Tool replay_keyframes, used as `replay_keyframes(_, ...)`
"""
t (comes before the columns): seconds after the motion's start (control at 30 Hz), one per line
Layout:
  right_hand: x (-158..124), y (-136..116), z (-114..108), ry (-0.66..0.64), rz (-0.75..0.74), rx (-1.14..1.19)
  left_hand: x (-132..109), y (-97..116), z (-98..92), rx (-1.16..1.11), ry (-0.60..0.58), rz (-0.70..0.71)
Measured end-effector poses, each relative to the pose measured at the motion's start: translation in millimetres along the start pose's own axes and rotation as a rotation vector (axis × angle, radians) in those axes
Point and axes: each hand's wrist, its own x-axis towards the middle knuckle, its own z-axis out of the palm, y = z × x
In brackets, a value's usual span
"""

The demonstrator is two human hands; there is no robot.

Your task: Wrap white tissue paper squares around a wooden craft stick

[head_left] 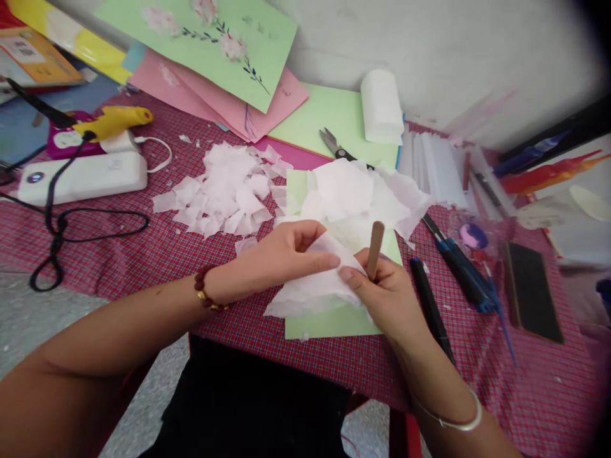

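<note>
We find the white paper [305, 292] at the centre of the frame, over a pale green card [329, 323]. The left hand [286, 253] pinches it, thumb laid on top and fingers curled close. The right hand [386, 289] is closed around a brown stick [376, 248] standing upward, its thumb pressed to the paper's right edge. Beyond the hands we note loose white sheets [353, 191], with a torn paper heap [233, 187] left of them. A red checked tablecloth [267, 362] covers the surface. We record a yellow glue gun [117, 122] at upper left, scissors [341, 151] at upper centre, a blue-and-black tool [456, 267] at right, a pale wall [449, 51] along the top and speckled floor [19, 324] at lower left.
</note>
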Motion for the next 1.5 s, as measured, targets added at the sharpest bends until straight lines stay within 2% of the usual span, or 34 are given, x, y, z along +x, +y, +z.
replay_keyframes(0.1, 1.0, 0.8, -1.7, -0.035, 0.002, -0.048, 2.8, -2.9, -0.4, -0.063, 0.07, -0.02)
replay_keyframes(0.3, 5.4, 0.5, -20.5, -0.086, 0.013, -0.076, 6.5, 0.6, -1.8, -0.41, 0.202, 0.116)
replay_keyframes(0.4, 6.2, 1.1, -30.5, -0.116, 0.046, -0.017, 8.1, 1.4, -2.9, -0.478, 0.149, -0.015)
replay_keyframes(0.47, 6.5, 1.4, -32.9, -0.078, 0.065, 0.109, 8.0, -1.2, -2.4, -0.366, 0.036, -0.139)
replay_keyframes(0.53, 7.1, 1.0, -31.3, -0.029, 0.055, 0.27, 7.1, -5.6, -0.7, -0.146, -0.048, -0.166)
replay_keyframes(0.63, 8.2, -0.6, -25.3, 0.044, -0.015, 0.374, 6.2, -12.1, 2.2, 0.165, -0.056, -0.023)
replay_keyframes(0.7, 7.9, -1.3, -21.8, 0.091, -0.032, 0.37, 6.5, -14.3, 3.1, 0.248, -0.038, 0.061)
replay_keyframes(0.77, 6.0, -1.5, -19.6, 0.116, -0.03, 0.38, 7.3, -14.9, 2.8, 0.257, -0.035, 0.079)
replay_keyframes(1.0, -0.6, -0.5, -16.9, 0.148, -0.137, 0.277, 10.5, -16.5, 0.5, 0.084, -0.046, 0.006)
replay_keyframes(1.13, -0.2, 0.2, -15.1, 0.174, -0.167, 0.261, 11.3, -18.0, 0.2, 0.103, -0.04, 0.023)
replay_keyframes(1.4, 2.3, 6.6, -11.7, 0.112, -0.222, 0.221, 11.5, -16.6, 0.1, 0.169, -0.018, 0.001)
replay_keyframes(1.5, 2.8, 7.5, -12.2, 0.142, -0.237, 0.209, 11.1, -16.4, 0.2, 0.162, -0.019, 0.0)
